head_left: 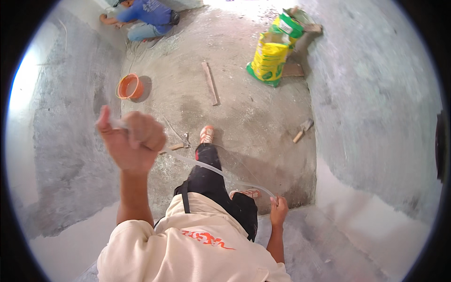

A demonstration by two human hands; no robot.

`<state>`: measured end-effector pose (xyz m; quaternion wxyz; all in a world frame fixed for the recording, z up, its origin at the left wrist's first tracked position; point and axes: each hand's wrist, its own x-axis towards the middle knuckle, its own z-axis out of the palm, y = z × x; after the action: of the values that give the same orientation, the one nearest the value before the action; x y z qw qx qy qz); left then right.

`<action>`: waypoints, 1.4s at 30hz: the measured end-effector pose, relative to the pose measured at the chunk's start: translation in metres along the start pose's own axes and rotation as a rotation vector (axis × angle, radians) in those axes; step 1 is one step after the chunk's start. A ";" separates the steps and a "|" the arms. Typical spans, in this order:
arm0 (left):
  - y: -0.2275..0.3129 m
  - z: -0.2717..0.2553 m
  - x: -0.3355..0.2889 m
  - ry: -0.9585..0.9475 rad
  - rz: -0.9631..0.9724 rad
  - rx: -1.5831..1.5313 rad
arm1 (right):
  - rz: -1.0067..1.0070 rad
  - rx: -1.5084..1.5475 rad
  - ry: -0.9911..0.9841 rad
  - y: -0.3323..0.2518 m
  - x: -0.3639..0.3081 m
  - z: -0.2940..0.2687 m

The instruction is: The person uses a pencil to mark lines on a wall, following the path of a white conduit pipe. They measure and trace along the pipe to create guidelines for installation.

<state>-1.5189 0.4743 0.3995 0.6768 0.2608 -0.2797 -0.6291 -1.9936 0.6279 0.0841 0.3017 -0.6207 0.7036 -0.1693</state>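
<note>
A thin, whitish see-through hose (213, 168) runs slackly across my front, from one hand to the other. My left hand (137, 141), raised at the left and slightly blurred, is closed round one part of it, and its thumb points up. Lower down at the right, my right hand (279, 210) pinches the hose between thumb and fingers. Behind the hose, on the floor by my left hand, lies a wooden-handled tool (177, 146), probably a hammer; part of it is hidden.
An orange bucket (125, 89) stands by the left wall. A wooden strip (210, 83) lies mid-floor. At the far right stand yellow-green bags (271, 55); nearer lies a wooden-handled scraper-like tool (303, 130). Another person (151, 16) crouches at the far left wall, near loose cable.
</note>
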 end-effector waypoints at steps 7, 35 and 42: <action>0.173 -0.176 0.041 0.214 0.282 0.008 | 0.311 -0.315 0.100 -0.059 0.050 0.051; 0.408 -0.250 0.536 0.083 0.683 0.063 | 0.426 -0.275 -0.601 -0.250 0.400 0.149; 0.422 -0.222 0.767 -0.134 0.468 0.108 | 0.440 -0.056 -0.663 -0.376 0.640 0.173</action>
<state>-1.0247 -0.2600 0.5787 0.7690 0.1824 -0.4101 -0.4552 -1.6240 -0.0380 0.0458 0.5245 -0.4842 0.6885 0.1279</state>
